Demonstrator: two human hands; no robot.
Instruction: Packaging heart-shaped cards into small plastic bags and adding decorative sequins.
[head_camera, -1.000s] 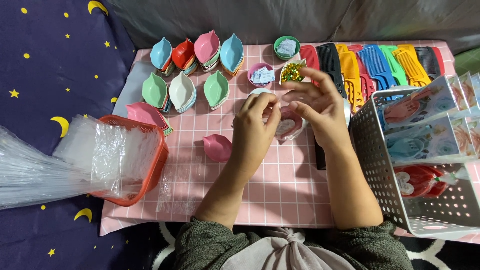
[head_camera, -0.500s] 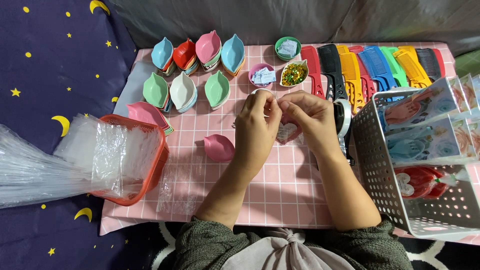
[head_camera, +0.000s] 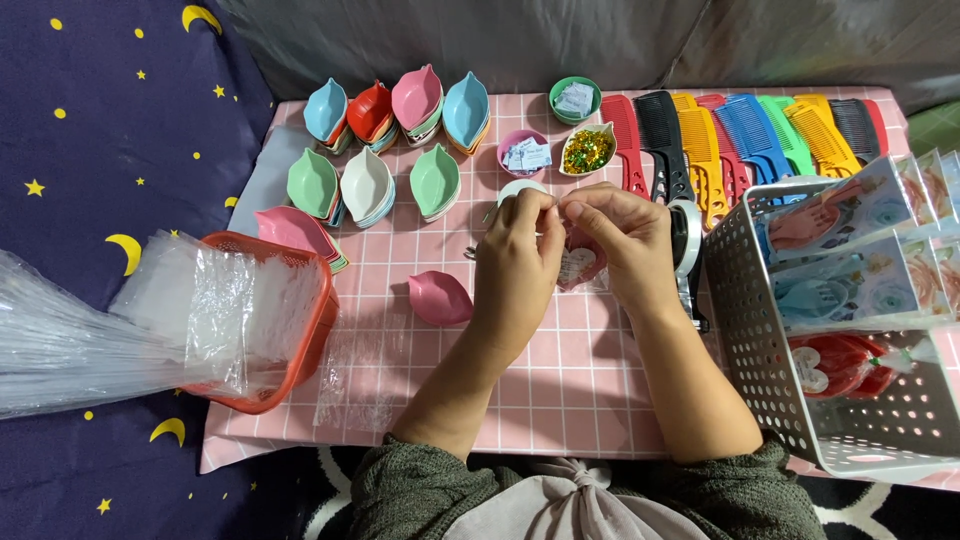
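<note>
I pinch a small clear packet (head_camera: 581, 266) between my left hand (head_camera: 520, 255) and right hand (head_camera: 622, 245), above the pink checked cloth (head_camera: 560, 390). A pink leaf-shaped dish (head_camera: 440, 297) lies just left. A white bowl (head_camera: 587, 148) holds glitter; the red basket (head_camera: 305, 340) holds clear bags; the white basket (head_camera: 770, 360) holds packed sets.

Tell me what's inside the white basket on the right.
The white basket holds upright clear packets with printed floral cards showing combs, and a red item wrapped in clear plastic lying lower down. Whatever is beneath the packets is covered.
</note>
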